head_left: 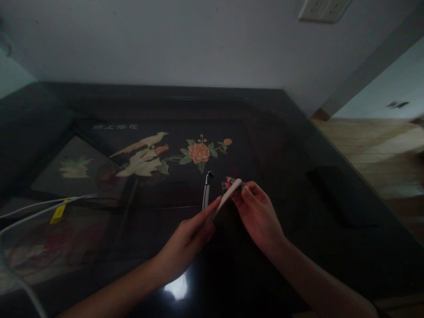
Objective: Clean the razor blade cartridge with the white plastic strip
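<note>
White strip [228, 198] pinched between left hand [185, 243] grip and right hand [256, 214] grip, both clenched

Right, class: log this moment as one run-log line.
left hand: grips white strip | right hand: pinches strip's far end | surface: dark lacquered table | nearby: white cables

White cables [39, 207] are lying across the dark table [298, 247] at far left, a thin, possibly metal, tool [206, 194] is resting ahead of the hands, and open tabletop is stretching to the right.
</note>
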`<state>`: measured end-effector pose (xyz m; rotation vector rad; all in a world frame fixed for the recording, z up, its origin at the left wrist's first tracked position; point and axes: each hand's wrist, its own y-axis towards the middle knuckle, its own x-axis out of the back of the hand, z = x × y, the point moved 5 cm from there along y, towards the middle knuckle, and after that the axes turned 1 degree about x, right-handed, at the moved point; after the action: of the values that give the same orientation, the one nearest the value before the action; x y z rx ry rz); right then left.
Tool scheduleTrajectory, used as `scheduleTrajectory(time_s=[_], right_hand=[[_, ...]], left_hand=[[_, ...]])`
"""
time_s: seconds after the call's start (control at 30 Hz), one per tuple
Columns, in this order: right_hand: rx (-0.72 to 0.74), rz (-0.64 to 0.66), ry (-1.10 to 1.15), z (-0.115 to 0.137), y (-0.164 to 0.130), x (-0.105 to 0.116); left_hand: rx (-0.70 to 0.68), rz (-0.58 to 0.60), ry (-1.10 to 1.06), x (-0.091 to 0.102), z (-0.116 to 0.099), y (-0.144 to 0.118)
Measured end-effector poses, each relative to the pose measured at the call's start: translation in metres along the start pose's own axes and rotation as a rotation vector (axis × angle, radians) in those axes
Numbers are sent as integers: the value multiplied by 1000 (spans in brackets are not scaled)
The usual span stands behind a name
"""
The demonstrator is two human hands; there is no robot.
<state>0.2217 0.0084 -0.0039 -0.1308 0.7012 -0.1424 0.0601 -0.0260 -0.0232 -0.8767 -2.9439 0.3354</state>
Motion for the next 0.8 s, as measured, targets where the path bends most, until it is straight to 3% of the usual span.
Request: scheduleTrajectory(time_s=[0.17, 0.6, 0.8], right_hand=[[0, 1, 15, 0, 0, -1], [9, -6, 17, 2, -1, -2], [-2, -19, 5, 2, -2, -2]], left_hand=[[-26, 15, -3, -1, -5, -1], [51, -113, 100, 10, 2, 3], [13, -44, 57, 5, -2, 1]])
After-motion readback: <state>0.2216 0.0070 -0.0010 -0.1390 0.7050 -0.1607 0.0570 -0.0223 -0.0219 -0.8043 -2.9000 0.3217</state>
